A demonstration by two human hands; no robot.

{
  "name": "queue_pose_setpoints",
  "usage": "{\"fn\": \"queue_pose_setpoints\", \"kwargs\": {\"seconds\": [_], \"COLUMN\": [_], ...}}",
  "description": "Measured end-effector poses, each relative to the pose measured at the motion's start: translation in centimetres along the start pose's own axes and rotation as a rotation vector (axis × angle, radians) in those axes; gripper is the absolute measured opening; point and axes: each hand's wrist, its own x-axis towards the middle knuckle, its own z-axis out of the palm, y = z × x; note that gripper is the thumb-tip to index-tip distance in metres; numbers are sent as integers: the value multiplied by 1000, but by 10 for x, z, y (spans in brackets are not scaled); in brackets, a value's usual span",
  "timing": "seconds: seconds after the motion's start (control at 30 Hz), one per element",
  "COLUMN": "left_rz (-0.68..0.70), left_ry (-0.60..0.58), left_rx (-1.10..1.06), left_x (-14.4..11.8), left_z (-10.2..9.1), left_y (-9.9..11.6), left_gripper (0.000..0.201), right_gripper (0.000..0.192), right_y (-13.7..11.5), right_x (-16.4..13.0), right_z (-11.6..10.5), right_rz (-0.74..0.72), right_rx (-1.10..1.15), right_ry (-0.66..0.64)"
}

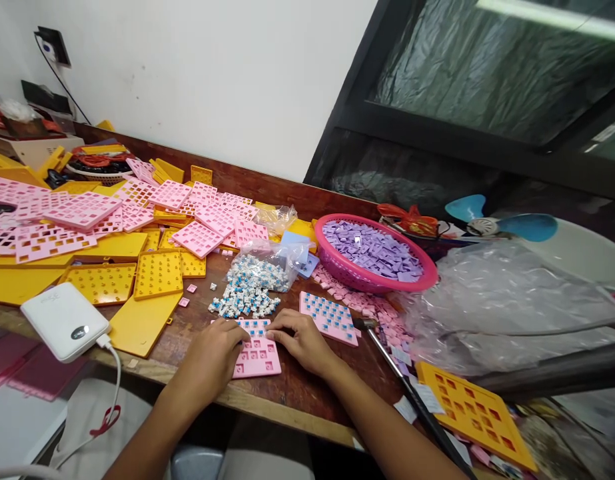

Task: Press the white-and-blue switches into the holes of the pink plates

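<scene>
- Head view: pink grid plate [254, 352] flat on the worktop [287, 390] near its front edge, under both hands.
- Left hand [214, 353] resting on the plate's left part, fingers curled down; pinching anything or not, cannot tell.
- Right hand [300, 340] at the top right corner, fingers pressed together on the plate.
- Risk: plate sliding off the edge under uneven pressure.
- Risk: scattering the nearby switch pile [244, 300] with a knuckle.
</scene>
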Motion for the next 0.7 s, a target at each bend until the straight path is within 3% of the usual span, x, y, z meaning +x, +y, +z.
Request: {"fn": "queue_pose_setpoints", "kwargs": {"seconds": [0.1,0.3,0.43,0.57,0.7], "left_rz": [-21,-10,-8,-2,3], "left_ry": [-1,-7,7,10,26], "left_rx": [10,228,214,183,182], "left_x": [0,-3,-5,-5,-6], "left_z": [-1,4,7,11,15], "left_y": [0,4,3,-3,-6], "left_gripper": [25,21,21,23,21], "right_gripper": [12,13,10,12,13], "right_y": [-1,2,2,-2,7], "right_x": [1,0,0,3,3], "right_z": [2,6,7,-11,-39], "right_rz": [12,17,19,23,60], "right_rx": [57,48,-8,32,-155], "right_ry": [21,33,7,-15,185]}}
